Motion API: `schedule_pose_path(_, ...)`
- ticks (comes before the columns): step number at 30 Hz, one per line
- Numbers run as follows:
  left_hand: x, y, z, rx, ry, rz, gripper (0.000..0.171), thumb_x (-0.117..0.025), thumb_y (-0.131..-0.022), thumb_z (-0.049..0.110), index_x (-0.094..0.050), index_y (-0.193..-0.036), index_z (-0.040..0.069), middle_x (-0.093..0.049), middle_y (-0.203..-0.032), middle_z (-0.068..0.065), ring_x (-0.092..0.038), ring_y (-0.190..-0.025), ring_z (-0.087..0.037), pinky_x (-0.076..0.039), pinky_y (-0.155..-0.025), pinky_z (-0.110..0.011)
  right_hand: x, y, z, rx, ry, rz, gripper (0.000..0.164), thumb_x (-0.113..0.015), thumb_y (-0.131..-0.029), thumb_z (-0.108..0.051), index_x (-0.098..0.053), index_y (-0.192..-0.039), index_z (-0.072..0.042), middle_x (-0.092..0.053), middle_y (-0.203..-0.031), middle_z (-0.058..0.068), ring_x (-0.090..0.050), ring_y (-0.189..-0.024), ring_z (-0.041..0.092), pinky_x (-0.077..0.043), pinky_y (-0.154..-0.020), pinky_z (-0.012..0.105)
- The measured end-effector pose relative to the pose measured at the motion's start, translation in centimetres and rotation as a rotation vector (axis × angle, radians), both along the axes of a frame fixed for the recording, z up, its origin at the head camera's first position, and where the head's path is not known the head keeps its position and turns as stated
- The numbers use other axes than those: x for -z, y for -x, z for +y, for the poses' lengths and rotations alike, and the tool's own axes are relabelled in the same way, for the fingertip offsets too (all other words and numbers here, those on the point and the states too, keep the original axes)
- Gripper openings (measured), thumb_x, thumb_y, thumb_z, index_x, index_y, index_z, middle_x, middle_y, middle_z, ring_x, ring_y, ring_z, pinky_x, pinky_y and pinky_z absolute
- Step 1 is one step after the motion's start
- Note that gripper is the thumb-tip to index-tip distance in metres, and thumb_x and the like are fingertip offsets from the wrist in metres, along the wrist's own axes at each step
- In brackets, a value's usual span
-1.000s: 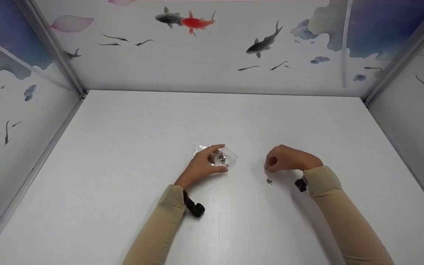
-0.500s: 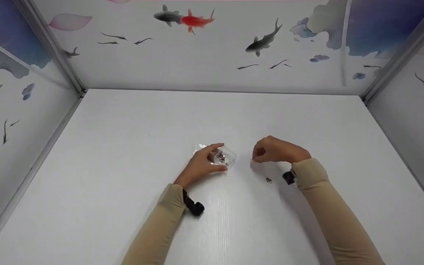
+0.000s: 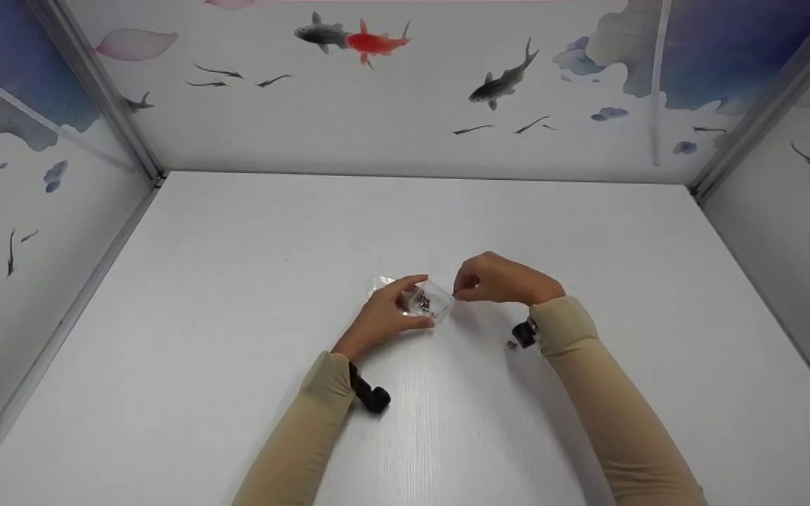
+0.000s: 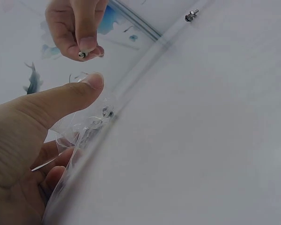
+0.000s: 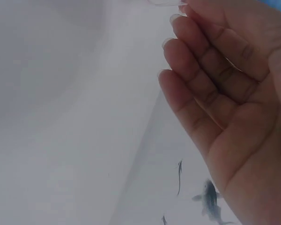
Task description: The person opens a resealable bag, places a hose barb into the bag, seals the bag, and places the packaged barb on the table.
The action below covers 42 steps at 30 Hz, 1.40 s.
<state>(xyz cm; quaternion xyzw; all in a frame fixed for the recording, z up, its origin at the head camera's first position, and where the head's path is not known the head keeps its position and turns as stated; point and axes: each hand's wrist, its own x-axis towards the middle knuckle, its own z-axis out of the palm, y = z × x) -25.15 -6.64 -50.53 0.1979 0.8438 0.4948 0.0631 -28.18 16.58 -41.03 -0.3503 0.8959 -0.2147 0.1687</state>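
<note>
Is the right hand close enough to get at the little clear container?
Probably yes. The right hand, pinching a small metal piece, is right beside the clear container, and nothing seems to stand between them. The left hand holds it from the other side, leaving this one free.

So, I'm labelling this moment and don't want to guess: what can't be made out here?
Small metal pieces in the clear container: head view, too small to count.
Pinched piece in the right hand: left wrist view, mostly covered by fingertips.
Clear thing: right wrist view, cut off by the top edge.
Left hand: head view, some fingers hidden beneath it.
</note>
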Motion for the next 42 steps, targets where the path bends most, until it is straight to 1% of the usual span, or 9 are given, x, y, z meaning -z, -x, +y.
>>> schedule_pose_path(3,-0.1,0.0,0.0,0.002,-0.003,0.000,0.076,-0.083,-0.074,0.031,-0.049,-0.141,0.020,-0.060,-0.120,-0.004,-0.052,-0.092,-0.015,-0.042,-0.080,-0.030,0.0,0.1,-0.6,0.002,0.009,0.007,0.015,-0.065,-0.091,-0.013,-0.074,-0.099,-0.004,-0.071,-0.097,0.005,-0.064,-0.090,0.018,-0.053,-0.084,0.036)
schedule_pose_path(12,-0.1,0.0,0.0,-0.001,-0.006,-0.012,0.076,-0.083,-0.074,0.034,-0.049,-0.141,0.022,-0.060,-0.123,-0.003,-0.052,-0.097,-0.015,-0.042,-0.085,-0.032,0.4,0.3,-1.6,-0.022,0.016,0.069,0.016,-0.067,-0.090,-0.011,-0.074,-0.101,-0.003,-0.071,-0.098,0.007,-0.066,-0.090,0.019,-0.053,-0.083,0.035)
schedule_pose_path(19,-0.2,-0.1,0.1,-0.005,0.014,-0.019,0.077,-0.083,-0.074,0.037,-0.048,-0.141,0.025,-0.060,-0.121,-0.001,-0.052,-0.093,-0.015,-0.042,-0.080,-0.032,0.5,0.2,-1.3,-0.066,0.059,0.077,0.016,-0.068,-0.089,-0.008,-0.073,-0.101,0.000,-0.071,-0.098,0.010,-0.068,-0.091,0.021,-0.054,-0.082,0.035)
schedule_pose_path(26,-0.1,0.0,0.1,-0.007,0.013,-0.016,0.077,-0.083,-0.074,0.035,-0.048,-0.141,0.024,-0.061,-0.120,-0.002,-0.052,-0.091,-0.015,-0.042,-0.079,-0.031,0.2,-0.2,-0.7,-0.024,0.001,0.067,0.018,-0.069,-0.089,-0.012,-0.073,-0.104,-0.003,-0.071,-0.100,0.007,-0.065,-0.093,0.020,-0.052,-0.084,0.037)
schedule_pose_path(32,0.0,0.0,0.1,-0.011,0.010,-0.012,0.076,-0.083,-0.074,0.032,-0.048,-0.141,0.022,-0.062,-0.119,-0.003,-0.054,-0.090,-0.015,-0.043,-0.079,-0.031,0.1,-0.6,0.1,0.007,-0.017,0.015,0.019,-0.071,-0.087,-0.013,-0.073,-0.104,-0.004,-0.071,-0.101,0.006,-0.064,-0.092,0.019,-0.052,-0.084,0.037)
schedule_pose_path(38,0.0,0.0,0.2,-0.020,0.015,-0.018,0.077,-0.083,-0.073,0.034,-0.049,-0.141,0.024,-0.061,-0.120,-0.002,-0.053,-0.093,-0.016,-0.043,-0.081,-0.032,0.3,-1.0,1.4,0.050,-0.075,-0.056,0.021,-0.072,-0.086,-0.017,-0.074,-0.105,-0.007,-0.071,-0.104,0.004,-0.062,-0.094,0.018,-0.052,-0.084,0.037)
schedule_pose_path(42,0.1,0.0,0.2,-0.022,0.016,-0.017,0.077,-0.084,-0.073,0.034,-0.049,-0.141,0.024,-0.060,-0.120,-0.002,-0.052,-0.093,-0.016,-0.043,-0.081,-0.032,0.3,-1.3,2.4,0.067,-0.096,-0.090,0.020,-0.073,-0.085,-0.017,-0.074,-0.104,-0.009,-0.071,-0.102,0.003,-0.061,-0.092,0.016,-0.052,-0.081,0.036)
